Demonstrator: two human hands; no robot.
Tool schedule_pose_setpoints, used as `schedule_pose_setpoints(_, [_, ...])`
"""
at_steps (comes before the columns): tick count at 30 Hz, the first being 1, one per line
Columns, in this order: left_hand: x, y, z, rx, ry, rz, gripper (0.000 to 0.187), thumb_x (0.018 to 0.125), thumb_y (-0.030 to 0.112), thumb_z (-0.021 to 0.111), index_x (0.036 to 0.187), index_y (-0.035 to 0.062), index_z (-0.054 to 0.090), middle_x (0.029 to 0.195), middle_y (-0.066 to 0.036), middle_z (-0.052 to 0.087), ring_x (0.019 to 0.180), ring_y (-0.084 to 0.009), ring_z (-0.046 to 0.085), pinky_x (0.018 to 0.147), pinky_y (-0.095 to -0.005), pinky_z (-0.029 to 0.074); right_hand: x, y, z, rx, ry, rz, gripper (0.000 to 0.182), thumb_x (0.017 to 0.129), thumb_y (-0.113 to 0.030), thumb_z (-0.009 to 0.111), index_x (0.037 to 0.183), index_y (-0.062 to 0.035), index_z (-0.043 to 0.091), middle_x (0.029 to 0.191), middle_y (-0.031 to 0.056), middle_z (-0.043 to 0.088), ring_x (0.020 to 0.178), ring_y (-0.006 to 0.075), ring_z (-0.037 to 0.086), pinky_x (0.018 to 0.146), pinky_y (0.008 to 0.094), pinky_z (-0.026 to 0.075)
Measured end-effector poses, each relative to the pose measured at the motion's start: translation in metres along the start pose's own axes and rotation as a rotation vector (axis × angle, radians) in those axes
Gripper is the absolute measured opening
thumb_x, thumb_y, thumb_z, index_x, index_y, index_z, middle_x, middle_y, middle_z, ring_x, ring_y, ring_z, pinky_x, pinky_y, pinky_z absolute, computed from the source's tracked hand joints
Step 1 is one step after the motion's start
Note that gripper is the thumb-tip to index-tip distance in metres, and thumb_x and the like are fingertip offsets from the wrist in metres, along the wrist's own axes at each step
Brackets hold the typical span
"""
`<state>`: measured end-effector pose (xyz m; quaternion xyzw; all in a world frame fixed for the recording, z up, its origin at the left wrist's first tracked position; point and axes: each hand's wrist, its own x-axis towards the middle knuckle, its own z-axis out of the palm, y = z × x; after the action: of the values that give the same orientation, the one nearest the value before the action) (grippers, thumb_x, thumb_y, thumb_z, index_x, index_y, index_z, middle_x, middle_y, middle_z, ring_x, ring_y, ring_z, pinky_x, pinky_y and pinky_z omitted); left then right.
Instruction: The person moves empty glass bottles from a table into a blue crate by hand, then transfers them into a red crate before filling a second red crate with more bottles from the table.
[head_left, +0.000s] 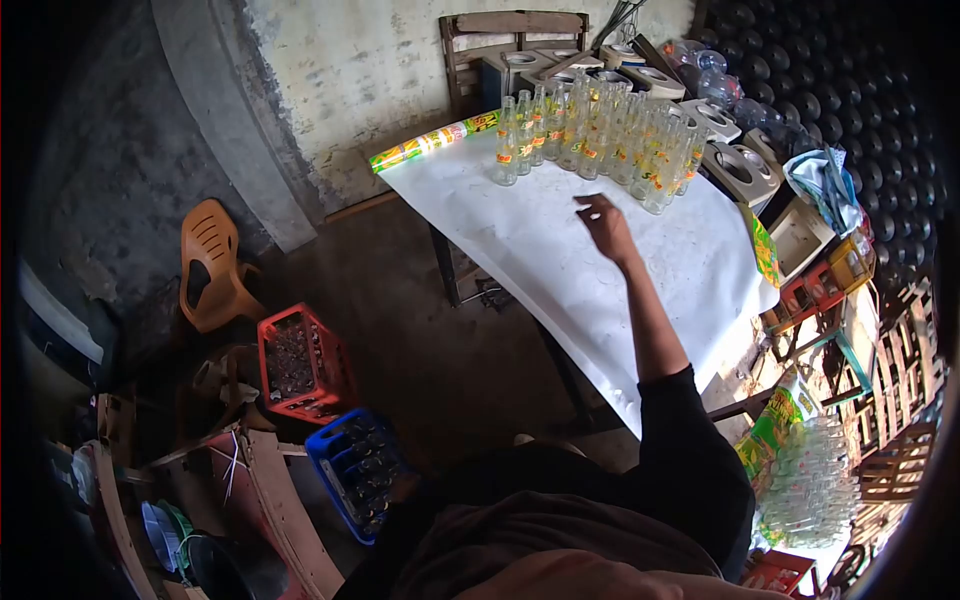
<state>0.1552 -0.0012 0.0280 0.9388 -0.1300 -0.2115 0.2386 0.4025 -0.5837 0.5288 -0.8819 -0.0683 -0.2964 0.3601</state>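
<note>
Nearest the lens, at six o'clock, sits the person's dark-clothed lap, and from it a black sleeve point(700, 450) runs up toward one o'clock into a bare forearm. Only the right hand point(601, 222) shows; its fingers are loosely curled and half open, holding nothing, hovering over the bare white sheet that covers the desk point(560, 260). The left hand is out of sight. Just beyond the hand, toward twelve o'clock, stands a tight cluster of clear glass bottles point(600, 140) with orange and green labels, all upright at the far edge of the desk, near the fingertips but not touched. To the cluster's left, at eleven o'clock, lies a roll of printed labels point(432, 141) along the desk's far corner. Judging by the look of it, the bottles on the desk already carry labels, while much remains: a blue crate point(355, 470) at seven o'clock holds dark bottles, a red crate point(295, 365) sits beside it at eight o'clock, and a shrink-wrapped pack of bottles point(805, 480) rests at four o'clock. An orange plastic chair point(212, 262) stands at nine o'clock.
</note>
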Motion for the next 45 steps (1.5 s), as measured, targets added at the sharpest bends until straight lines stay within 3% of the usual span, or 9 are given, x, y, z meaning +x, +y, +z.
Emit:
schedule_pose_setpoints(7, [0.026,0.037,0.003,-0.209,0.135,-0.386,0.033,0.082,0.035,0.057,0.097,0.0063,0.062,0.094,-0.016,0.064,0.079,-0.0313,0.062,0.066,-0.0413,0.050,0.115,0.138,-0.129,-0.655,0.440,-0.125,0.033,0.077,-0.017,0.065,0.106,-0.0038,0.056,0.103,0.0173,0.054,0.094,0.0328,0.055,0.081,0.0408,0.044])
schedule_pose_setpoints(14, [0.037,0.045,-0.001,-0.707,0.202,-0.459,0.033,0.078,0.030,0.063,0.098,0.0042,0.062,0.091,-0.012,0.064,0.075,-0.0210,0.061,0.063,-0.0350,0.049,0.163,0.192,-0.151,-1.098,0.144,0.001,0.061,0.077,-0.044,0.062,0.130,-0.0211,0.041,0.117,0.0099,0.047,0.105,0.0281,0.047,0.082,0.0411,0.043])
schedule_pose_setpoints(18, [0.009,0.054,0.029,-1.068,0.267,-0.612,0.033,0.077,0.027,0.065,0.099,0.0027,0.062,0.090,-0.009,0.064,0.075,-0.0175,0.060,0.061,-0.0317,0.049,0.173,0.209,-0.152,-1.054,-0.031,0.113,0.056,0.082,-0.052,0.053,0.125,-0.0183,0.043,0.115,0.0127,0.053,0.103,0.0313,0.053,0.079,0.0432,0.046])
schedule_pose_setpoints(22, [-0.026,0.083,0.025,-0.610,0.373,-0.633,0.026,0.076,0.020,0.066,0.093,-0.0003,0.060,0.078,-0.009,0.061,0.065,-0.0173,0.060,0.060,-0.0345,0.052,0.173,0.221,-0.156,-0.990,0.041,-0.050,0.046,0.083,-0.046,0.055,0.111,-0.0106,0.053,0.107,0.0133,0.060,0.094,0.0332,0.059,0.076,0.0424,0.048])
schedule_pose_setpoints(26, [-0.048,0.117,0.023,-1.305,0.590,-0.745,0.019,0.074,0.015,0.067,0.082,-0.0003,0.059,0.073,-0.008,0.059,0.070,-0.0201,0.061,0.070,-0.0385,0.055,0.160,0.218,-0.154,-1.001,0.070,-0.045,0.041,0.085,-0.046,0.052,0.100,-0.0081,0.057,0.094,0.0170,0.063,0.082,0.0360,0.060,0.064,0.0447,0.047])
schedule_pose_setpoints(27, [-0.045,0.104,0.028,-1.029,0.533,-0.748,0.023,0.072,0.022,0.068,0.082,0.0023,0.061,0.075,-0.010,0.060,0.072,-0.0239,0.061,0.069,-0.0391,0.053,0.158,0.220,-0.154,-1.033,0.063,-0.110,0.039,0.085,-0.045,0.053,0.096,-0.0081,0.058,0.094,0.0162,0.063,0.080,0.0361,0.060,0.062,0.0445,0.047])
schedule_pose_setpoints(29, [-0.059,0.089,0.048,-0.515,0.389,-0.757,0.030,0.069,0.035,0.068,0.080,0.0074,0.063,0.079,-0.014,0.063,0.076,-0.0315,0.062,0.067,-0.0403,0.049,0.148,0.190,-0.140,-1.063,0.033,-0.052,0.038,0.084,-0.042,0.055,0.099,-0.0072,0.060,0.097,0.0171,0.062,0.084,0.0368,0.059,0.064,0.0439,0.047])
schedule_pose_setpoints(40, [-0.087,0.065,0.011,-0.535,0.588,-0.786,0.030,0.068,0.024,0.063,0.090,0.0040,0.064,0.091,-0.017,0.064,0.088,-0.0325,0.061,0.077,-0.0391,0.048,0.057,-0.112,-0.055,-0.634,-0.018,-0.428,0.034,0.089,-0.036,0.051,0.089,-0.0032,0.057,0.076,0.0203,0.060,0.061,0.0384,0.055,0.052,0.0444,0.040])
schedule_pose_setpoints(45, [-0.129,0.059,-0.004,-0.604,0.647,-0.774,0.029,0.072,0.023,0.062,0.094,0.0052,0.064,0.092,-0.016,0.064,0.090,-0.0313,0.061,0.079,-0.0392,0.048,-0.005,-0.195,0.055,-0.022,-0.288,-0.554,0.017,0.082,-0.016,0.064,0.080,-0.0003,0.057,0.068,0.0054,0.055,0.064,0.0143,0.052,0.059,0.0277,0.044])
